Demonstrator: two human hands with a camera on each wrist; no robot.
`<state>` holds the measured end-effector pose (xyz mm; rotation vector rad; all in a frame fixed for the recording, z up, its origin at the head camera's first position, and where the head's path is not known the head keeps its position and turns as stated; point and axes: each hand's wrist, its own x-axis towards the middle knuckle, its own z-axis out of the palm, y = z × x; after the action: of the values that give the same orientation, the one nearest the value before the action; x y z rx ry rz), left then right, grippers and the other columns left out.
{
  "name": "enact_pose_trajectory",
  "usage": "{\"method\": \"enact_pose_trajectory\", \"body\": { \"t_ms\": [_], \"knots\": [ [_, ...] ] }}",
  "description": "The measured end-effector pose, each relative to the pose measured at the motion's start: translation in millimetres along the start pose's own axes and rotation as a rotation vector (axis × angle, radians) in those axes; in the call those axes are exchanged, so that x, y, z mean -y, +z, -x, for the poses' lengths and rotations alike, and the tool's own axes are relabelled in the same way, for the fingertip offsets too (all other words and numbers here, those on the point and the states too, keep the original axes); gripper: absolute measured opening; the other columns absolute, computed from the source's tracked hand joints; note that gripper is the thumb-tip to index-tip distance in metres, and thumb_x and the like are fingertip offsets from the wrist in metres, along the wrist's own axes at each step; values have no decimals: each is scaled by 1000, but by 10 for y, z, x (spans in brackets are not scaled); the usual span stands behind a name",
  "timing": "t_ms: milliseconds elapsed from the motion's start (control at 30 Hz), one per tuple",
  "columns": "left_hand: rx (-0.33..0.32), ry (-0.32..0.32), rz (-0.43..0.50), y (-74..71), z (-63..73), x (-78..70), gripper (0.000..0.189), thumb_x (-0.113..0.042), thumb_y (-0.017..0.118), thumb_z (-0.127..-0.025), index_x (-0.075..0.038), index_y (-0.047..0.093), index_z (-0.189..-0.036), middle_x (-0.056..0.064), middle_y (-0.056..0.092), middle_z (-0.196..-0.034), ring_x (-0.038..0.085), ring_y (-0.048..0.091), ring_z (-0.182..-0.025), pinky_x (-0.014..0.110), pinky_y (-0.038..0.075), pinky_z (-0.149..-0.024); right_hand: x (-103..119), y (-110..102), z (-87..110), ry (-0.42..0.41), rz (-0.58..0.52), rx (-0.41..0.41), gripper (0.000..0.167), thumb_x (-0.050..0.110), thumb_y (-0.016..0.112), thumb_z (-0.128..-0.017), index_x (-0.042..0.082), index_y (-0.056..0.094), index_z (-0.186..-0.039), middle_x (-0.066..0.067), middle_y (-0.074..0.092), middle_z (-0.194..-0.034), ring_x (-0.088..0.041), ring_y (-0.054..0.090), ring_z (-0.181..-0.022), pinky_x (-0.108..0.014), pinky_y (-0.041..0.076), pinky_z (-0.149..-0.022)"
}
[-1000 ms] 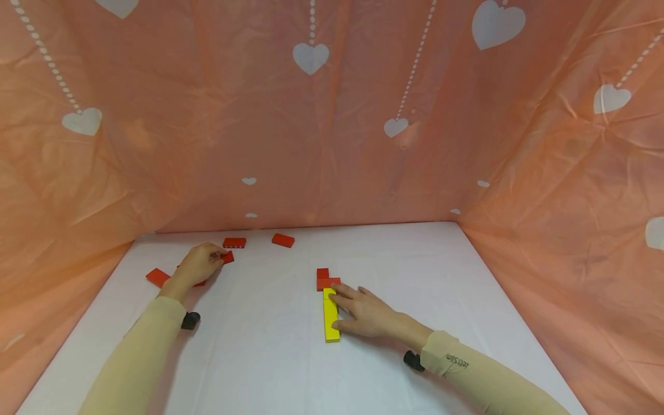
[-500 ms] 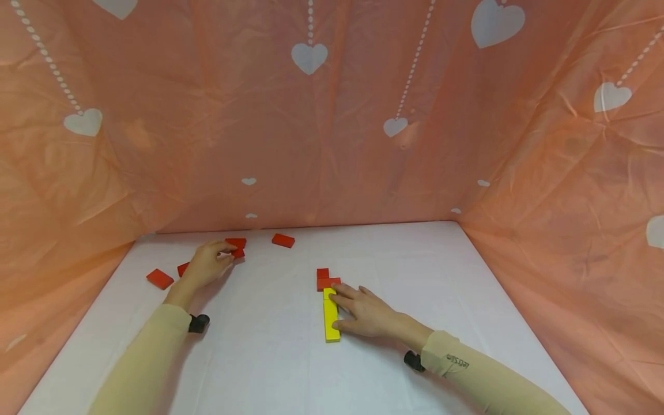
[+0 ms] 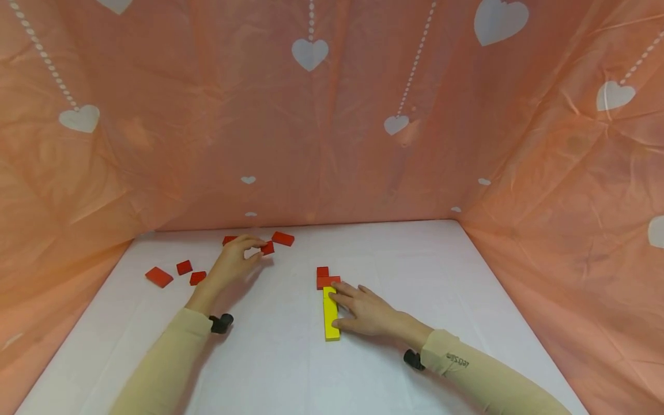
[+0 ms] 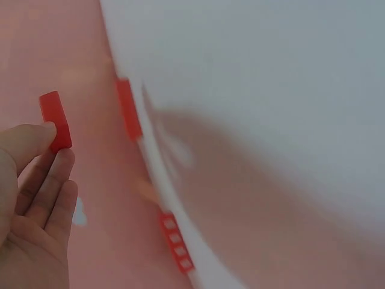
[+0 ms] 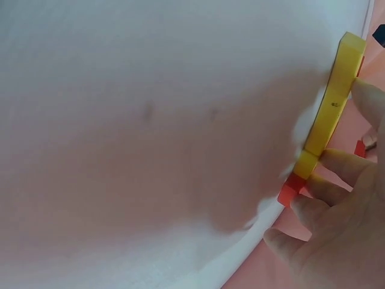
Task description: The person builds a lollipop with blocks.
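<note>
Salmon-pink sheeting, printed with pale hearts, hangs behind and down both sides of a white-covered table. Two arms in beige sleeves reach across it, each with a black wrist device. Their right hand lies with fingers spread, thumb and fingertips touching the right side of a line of blocks without wrapping around it. Their left hand pinches a small red block between thumb and fingertips, its other fingers loosely bent, and holds it above the surface. At mid-table the line runs away from the person: a long yellow block, a short yellow block, a crosswise red block, then a little red block at the far end. Sideways pressure from those fingers could skew it, since nothing visible braces the opposite side. Several loose red blocks lie on the left, one partly hidden behind the left hand; another red block sits just beyond the pinched piece, which could knock it if lowered there, or slip, being gripped only at the tips.
</note>
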<state>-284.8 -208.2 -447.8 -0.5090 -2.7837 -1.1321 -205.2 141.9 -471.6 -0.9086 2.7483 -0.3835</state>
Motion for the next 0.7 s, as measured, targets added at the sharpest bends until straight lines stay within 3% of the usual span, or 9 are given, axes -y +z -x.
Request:
{"method": "enact_pose_trajectory", "body": {
  "t_ms": [133, 433, 700],
  "knots": [
    [10, 15, 1, 123, -59, -146, 35, -10, 69, -100, -3, 67, -134, 17, 57, -143, 41, 50, -136, 59, 45, -111, 0, 3, -3, 5, -14, 1, 70, 49, 67, -98, 16, 48, -157, -6, 32, -169, -26, 33, -154, -56, 24, -125],
    [-12, 133, 14, 431, -217, -361, 33, -5, 74, -96, -4, 72, -128, 14, 64, -130, 37, 59, -123, 56, 51, -106, 6, 1, 2, -5, -3, 2, 70, 49, 65, -99, 16, 47, -158, -5, 32, -169, -24, 31, -155, -56, 25, -125],
    [55, 130, 42, 683, -310, -534, 30, -10, 74, -97, -5, 73, -127, 12, 64, -132, 34, 59, -125, 52, 49, -109, -1, -12, -6, -12, 3, 1, 70, 49, 65, -99, 15, 48, -157, -6, 33, -168, -24, 33, -154, -57, 27, -124]
  ]
}}
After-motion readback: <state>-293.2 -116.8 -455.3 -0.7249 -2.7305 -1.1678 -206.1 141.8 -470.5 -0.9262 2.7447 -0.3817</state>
